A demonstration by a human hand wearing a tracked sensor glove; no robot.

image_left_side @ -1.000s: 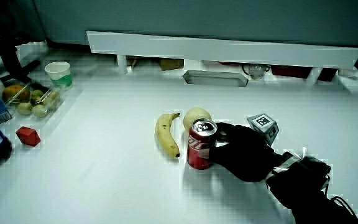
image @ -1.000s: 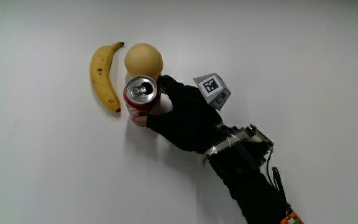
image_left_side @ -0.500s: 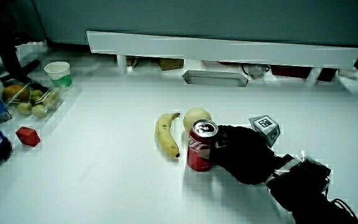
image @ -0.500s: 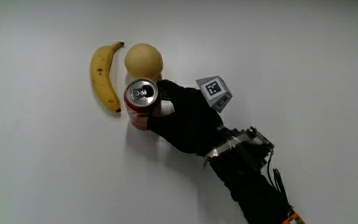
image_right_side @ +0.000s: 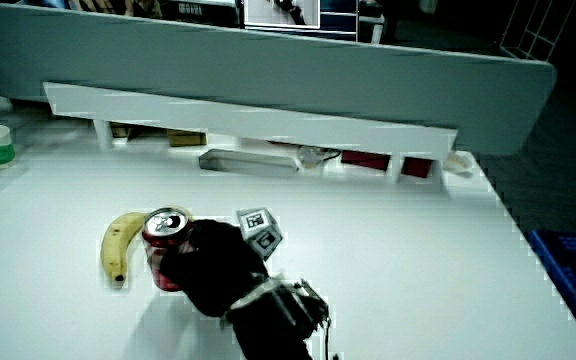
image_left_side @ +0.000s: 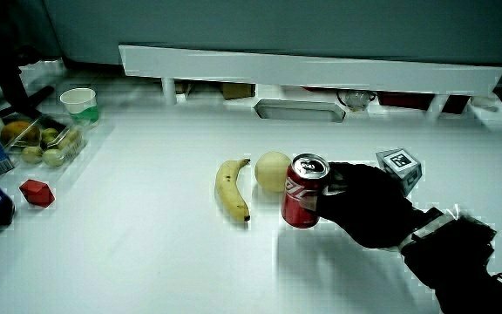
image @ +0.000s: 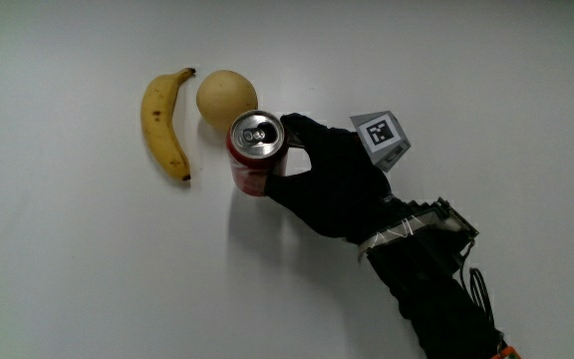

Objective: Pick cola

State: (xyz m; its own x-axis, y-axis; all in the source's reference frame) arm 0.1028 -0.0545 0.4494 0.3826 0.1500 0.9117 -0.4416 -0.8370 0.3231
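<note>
In the main view, the cola can point(image: 258, 154) is seen upright, its red side grasped by the fingers point(image: 302, 134) of the hand point(image: 332, 179); a shadow is cast on the tabletop point(image: 68, 279) beneath it, but whether it is lifted cannot be told here. A round pale fruit point(image: 226, 98) lies just beside the can, and a banana point(image: 162, 122) is laid alongside both. The patterned cube point(image: 382, 138) is carried on the hand's back.

In a side view, the cola can point(image_left_side: 305, 191) appears raised clear of the tabletop point(image_left_side: 146, 262), wrapped by the hand point(image_left_side: 364, 205), near the round pale fruit point(image_left_side: 273, 171) and banana point(image_left_side: 231, 187). A red block point(image_left_side: 37, 192), a fruit tray point(image_left_side: 42, 139) and a paper cup point(image_left_side: 80, 104) are placed toward the tabletop's edge.

In a side view, the cola can point(image_right_side: 165, 245) is gripped by the hand point(image_right_side: 213, 265) next to the banana point(image_right_side: 120, 247).
</note>
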